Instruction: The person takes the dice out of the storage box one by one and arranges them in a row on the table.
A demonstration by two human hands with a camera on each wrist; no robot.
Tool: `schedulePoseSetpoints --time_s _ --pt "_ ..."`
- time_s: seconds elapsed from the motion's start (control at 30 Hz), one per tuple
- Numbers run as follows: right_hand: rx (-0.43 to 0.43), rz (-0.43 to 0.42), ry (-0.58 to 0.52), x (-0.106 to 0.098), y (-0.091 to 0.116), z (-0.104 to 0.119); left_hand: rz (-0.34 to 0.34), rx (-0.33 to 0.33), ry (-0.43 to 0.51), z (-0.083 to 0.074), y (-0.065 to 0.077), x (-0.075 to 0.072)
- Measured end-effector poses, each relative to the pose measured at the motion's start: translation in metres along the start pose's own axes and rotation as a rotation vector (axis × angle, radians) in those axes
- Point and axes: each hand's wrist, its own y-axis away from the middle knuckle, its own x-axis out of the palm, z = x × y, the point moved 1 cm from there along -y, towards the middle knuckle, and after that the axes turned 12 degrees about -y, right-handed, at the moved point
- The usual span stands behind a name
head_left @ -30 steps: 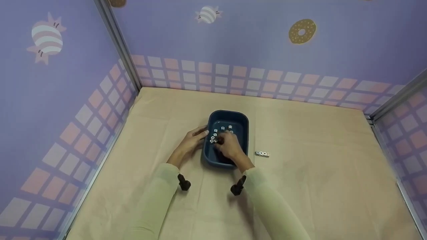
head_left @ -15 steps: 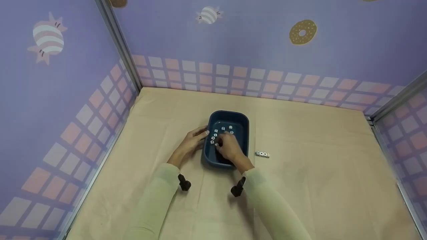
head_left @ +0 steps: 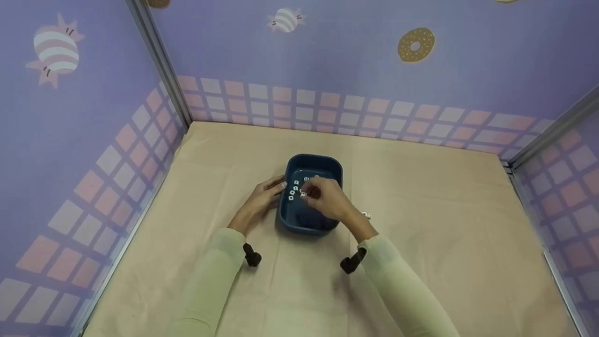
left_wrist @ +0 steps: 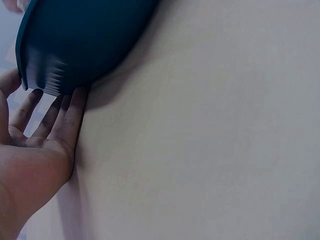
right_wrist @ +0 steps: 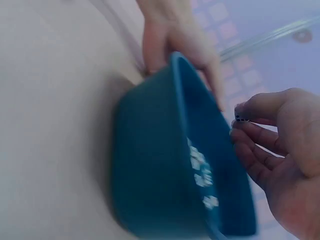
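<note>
A dark blue rectangular basin point(head_left: 306, 229) stands on the table with several white dice point(head_left: 295, 188) inside, mostly along its left part. My left hand point(head_left: 263, 199) rests against the basin's left side; in the left wrist view its fairly straight fingers point(left_wrist: 72, 115) touch the outer wall and the thumb is at the rim. Over the basin, my right hand point(head_left: 326, 199) pinches one die point(right_wrist: 241, 120) between thumb and forefinger, its other fingers loosely bent. Part of the basin's inside is hidden under the right hand.
To the right of the basin a short row of dice point(head_left: 367, 215) lies on the beige cloth point(head_left: 421, 224), partly hidden by my right wrist. Patterned panels point(head_left: 355, 56) with metal posts point(head_left: 161, 61) stand around the table's back and sides.
My right hand has risen from the basin floor with a die between its fingertips, and its forearm has swung right. The left hand stays against the basin. The view has shifted slightly.
</note>
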Motion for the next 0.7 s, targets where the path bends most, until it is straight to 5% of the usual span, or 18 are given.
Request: schedulePoseSetpoints --time_s 0.17,0.37,0.7 --pt "-0.032 -0.04 0.026 -0.036 0.024 0.001 -0.001 -0.011 -0.004 -0.001 -0.001 0.0" --pt "-0.01 -0.131 0.034 -0.076 0.061 -0.029 -0.017 -0.012 -0.018 0.0 0.0 -0.001" --pt "0.202 -0.247 0.013 -0.098 0.119 -0.092 -0.009 -0.015 0.002 -0.001 0.001 0.001"
